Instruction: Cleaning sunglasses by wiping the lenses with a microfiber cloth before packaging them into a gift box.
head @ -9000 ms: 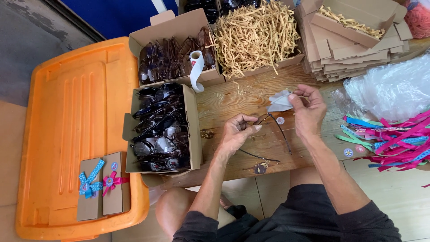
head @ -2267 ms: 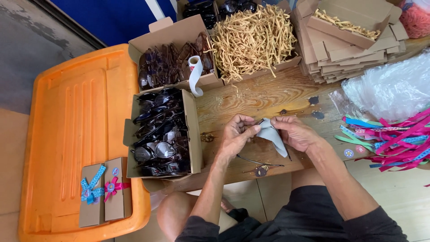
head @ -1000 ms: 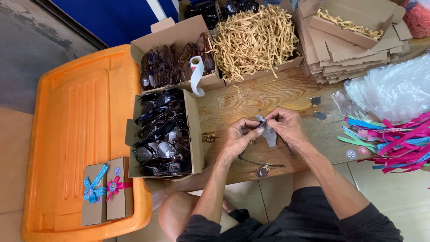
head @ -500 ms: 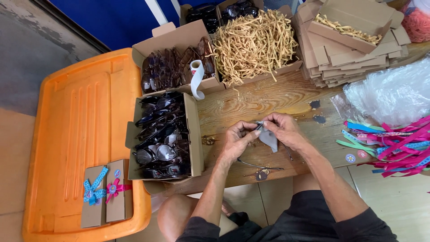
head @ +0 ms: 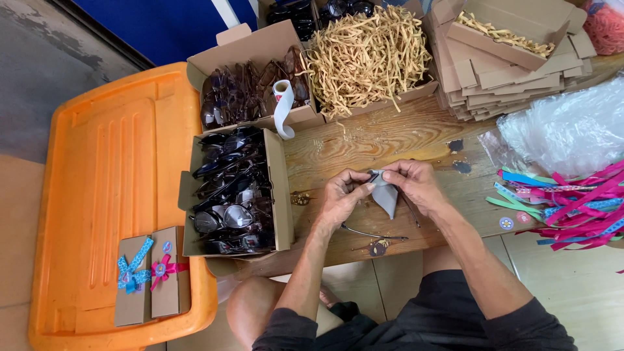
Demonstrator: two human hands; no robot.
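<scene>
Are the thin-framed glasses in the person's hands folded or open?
Open: below the left hand, one thin dark arm of the thin-framed glasses stretches out across the wooden table.

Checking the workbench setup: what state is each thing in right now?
Left hand: holding glasses.
Right hand: pinching grey cloth on the glasses.
Box of sunglasses: open, full.
Paper shred box: open, heaped.
Two small boxes: closed, ribboned.
Flat cartons: stacked.
</scene>
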